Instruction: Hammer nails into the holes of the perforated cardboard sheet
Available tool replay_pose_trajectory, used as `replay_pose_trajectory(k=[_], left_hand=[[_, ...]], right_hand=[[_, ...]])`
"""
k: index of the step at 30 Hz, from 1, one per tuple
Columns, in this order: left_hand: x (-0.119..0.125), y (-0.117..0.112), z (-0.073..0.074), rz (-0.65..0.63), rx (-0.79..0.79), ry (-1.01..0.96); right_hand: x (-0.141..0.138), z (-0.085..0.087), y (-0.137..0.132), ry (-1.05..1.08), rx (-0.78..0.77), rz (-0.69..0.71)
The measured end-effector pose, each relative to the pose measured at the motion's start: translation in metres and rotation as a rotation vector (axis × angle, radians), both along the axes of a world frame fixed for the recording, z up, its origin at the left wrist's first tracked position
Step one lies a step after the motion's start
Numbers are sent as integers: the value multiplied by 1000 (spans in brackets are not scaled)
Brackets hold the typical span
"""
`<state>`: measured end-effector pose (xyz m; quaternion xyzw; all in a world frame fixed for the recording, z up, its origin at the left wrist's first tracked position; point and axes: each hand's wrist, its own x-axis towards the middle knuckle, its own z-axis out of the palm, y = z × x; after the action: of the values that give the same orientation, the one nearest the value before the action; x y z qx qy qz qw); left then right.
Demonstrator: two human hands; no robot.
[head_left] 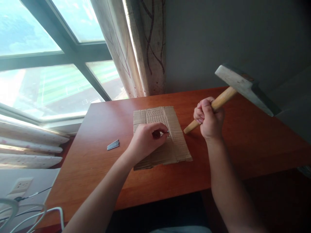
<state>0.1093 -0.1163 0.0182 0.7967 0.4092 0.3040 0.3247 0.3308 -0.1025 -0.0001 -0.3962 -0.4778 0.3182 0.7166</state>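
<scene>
Right grip [211,119] clenches hammer [225,97] beyond the right edge of cardboard [176,145]; left grip [148,137] pinches apparently a nail [167,131]

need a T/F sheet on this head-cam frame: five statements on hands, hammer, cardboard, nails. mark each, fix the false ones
1. The right hand grips the hammer by its wooden handle. True.
2. The cardboard has rows of small holes. True.
3. The hammer lies flat on the cardboard. False: it is held up, to the right of the cardboard.
4. The row of nails lies on the table, left of the cardboard. True.
5. The left hand is spread flat on the table. False: it is at the cardboard, thumb and finger pinching a small thing, possibly a nail.
</scene>
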Motion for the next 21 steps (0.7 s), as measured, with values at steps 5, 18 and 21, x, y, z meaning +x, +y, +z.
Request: replay_pose_trajectory(k=[5,18,21], left_hand=[[-1,1,0,-5,21,12],[1,0,0,-13,46,-8],[2,-1,0,-13,48,-4]], right_hand=[[0,-1,0,-7,5,0],[0,0,0,20,7,11],[0,1,0,27,16,18]])
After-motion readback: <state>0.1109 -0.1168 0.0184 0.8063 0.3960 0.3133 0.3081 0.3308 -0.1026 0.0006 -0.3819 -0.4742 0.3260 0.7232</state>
